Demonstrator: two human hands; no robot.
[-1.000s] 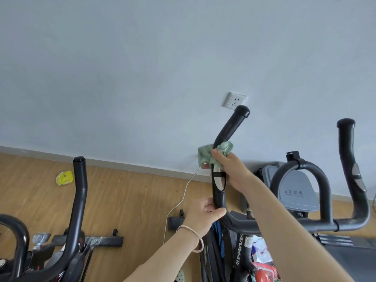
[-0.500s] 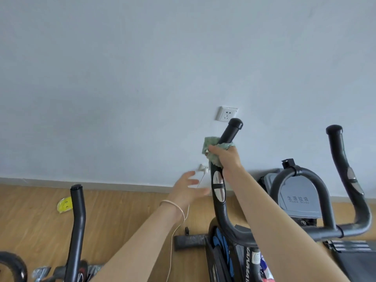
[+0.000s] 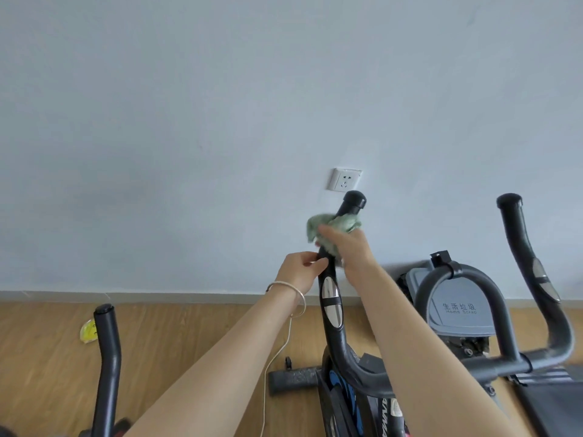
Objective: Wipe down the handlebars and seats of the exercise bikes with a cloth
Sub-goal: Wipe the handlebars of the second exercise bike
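Note:
A black exercise bike's left handlebar [image 3: 331, 298] rises in front of me, with silver pulse pads on its grip and a rounded end cap at the top. My right hand [image 3: 350, 247] wraps a green cloth [image 3: 334, 227] around the bar just below the cap. My left hand [image 3: 299, 269] pinches the same bar directly under the cloth, above the pads. The bike's right handlebar [image 3: 530, 263] stands free at the right. No seat is in view.
A second bike's black handlebar [image 3: 108, 357] stands at the lower left. A grey lidded bin [image 3: 457, 307] sits against the wall behind the bars. A wall socket [image 3: 345, 179], a white cable [image 3: 277, 354] and a yellow scrap [image 3: 88, 331] on the wooden floor are nearby.
My left hand left the lower bend of the bar, swung out open, and now grips the bar just under the cloth. My right hand slid the cloth up towards the end cap.

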